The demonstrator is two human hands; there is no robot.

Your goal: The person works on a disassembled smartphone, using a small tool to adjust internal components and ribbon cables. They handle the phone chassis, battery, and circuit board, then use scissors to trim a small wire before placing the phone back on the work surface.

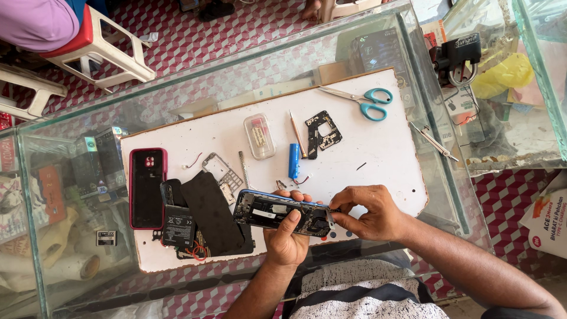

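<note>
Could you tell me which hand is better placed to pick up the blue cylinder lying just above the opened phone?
Probably the right hand: it only pinches the opened phone's end, while the left hand cradles the phone from beneath. Both hands are close to the blue cylinder.

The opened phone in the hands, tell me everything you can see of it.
The opened phone has a blue rim, its back off, showing dark boards and a white part inside. It lies nearly level above the white board. The left hand cradles it from below, thumb on top; the right hand pinches its right end.
</note>
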